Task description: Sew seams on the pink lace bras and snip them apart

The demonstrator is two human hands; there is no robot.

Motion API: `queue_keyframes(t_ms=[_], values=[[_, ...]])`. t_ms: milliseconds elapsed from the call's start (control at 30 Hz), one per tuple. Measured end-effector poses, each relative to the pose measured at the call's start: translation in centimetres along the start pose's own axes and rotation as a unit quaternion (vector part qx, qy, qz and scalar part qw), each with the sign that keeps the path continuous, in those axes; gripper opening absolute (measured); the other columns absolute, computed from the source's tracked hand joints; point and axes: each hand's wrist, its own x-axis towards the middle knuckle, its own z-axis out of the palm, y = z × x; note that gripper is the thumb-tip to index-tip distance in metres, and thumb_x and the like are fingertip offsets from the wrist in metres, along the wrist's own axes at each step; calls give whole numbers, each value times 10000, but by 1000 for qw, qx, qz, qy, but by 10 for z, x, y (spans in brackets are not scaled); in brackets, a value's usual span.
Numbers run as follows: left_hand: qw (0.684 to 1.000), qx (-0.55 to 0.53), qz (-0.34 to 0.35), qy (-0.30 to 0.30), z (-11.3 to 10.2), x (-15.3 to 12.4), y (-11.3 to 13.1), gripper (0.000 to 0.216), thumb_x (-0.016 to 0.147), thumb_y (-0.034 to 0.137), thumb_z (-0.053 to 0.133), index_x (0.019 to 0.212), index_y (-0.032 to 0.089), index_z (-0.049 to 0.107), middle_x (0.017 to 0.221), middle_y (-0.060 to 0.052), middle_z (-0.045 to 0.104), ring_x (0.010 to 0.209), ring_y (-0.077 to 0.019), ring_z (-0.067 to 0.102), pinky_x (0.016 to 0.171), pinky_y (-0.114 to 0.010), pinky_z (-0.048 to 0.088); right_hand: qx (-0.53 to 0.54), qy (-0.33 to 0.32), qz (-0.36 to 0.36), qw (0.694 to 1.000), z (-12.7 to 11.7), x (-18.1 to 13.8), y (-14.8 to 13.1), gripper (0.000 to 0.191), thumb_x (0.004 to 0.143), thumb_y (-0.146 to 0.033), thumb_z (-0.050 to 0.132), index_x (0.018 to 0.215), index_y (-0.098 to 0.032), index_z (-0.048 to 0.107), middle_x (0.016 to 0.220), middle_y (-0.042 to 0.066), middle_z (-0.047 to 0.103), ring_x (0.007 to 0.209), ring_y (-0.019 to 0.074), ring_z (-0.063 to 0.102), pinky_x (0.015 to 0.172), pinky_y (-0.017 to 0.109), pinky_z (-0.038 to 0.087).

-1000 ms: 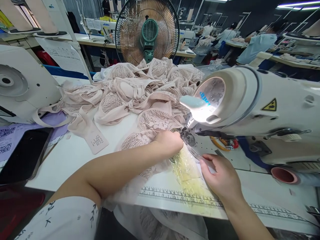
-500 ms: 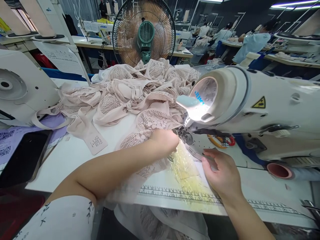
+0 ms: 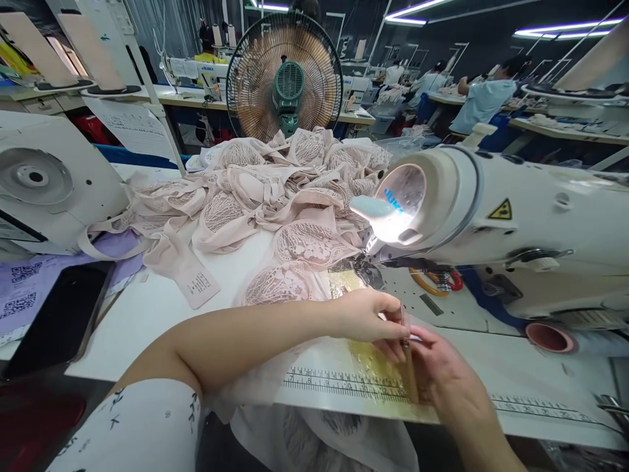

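In front of the sewing machine [image 3: 521,203], my left hand [image 3: 366,316] and my right hand [image 3: 449,370] meet above the table edge. The fingers of both pinch a narrow beige strip [image 3: 409,373], which hangs upright between them; whether it is a strap cannot be made out. Beneath my left hand, a shiny yellow taped patch [image 3: 373,367] covers part of the white table. A beige lace bra [image 3: 280,285] lies left of the needle, with sheer fabric running under my left forearm toward the edge.
Behind is a heap of beige lace bras [image 3: 275,180], with a large fan [image 3: 287,78] beyond it. A phone [image 3: 59,318] lies at left beside another white machine [image 3: 54,180]. A printed ruler [image 3: 339,382] follows the front edge. Orange and red rings [image 3: 435,282] sit under the machine arm.
My left hand has come away from the needle area, moving right and toward me. It now meets my right hand, which has closed, at the beige strip. The view has shifted slightly.
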Motion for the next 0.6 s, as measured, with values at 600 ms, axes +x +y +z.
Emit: queue_keyframes(t_ms=[600], values=[[755,622,-11,206,-102,9,-12,398,950,322,382,1205,92,581,1351,-122,496,1253,-255,448,1066,-375,353,-102,-24,-146,984,17,-24,-10,249,913,-211,470,1099,-268,627,724,-4,570,601,116,558,541,233,438]])
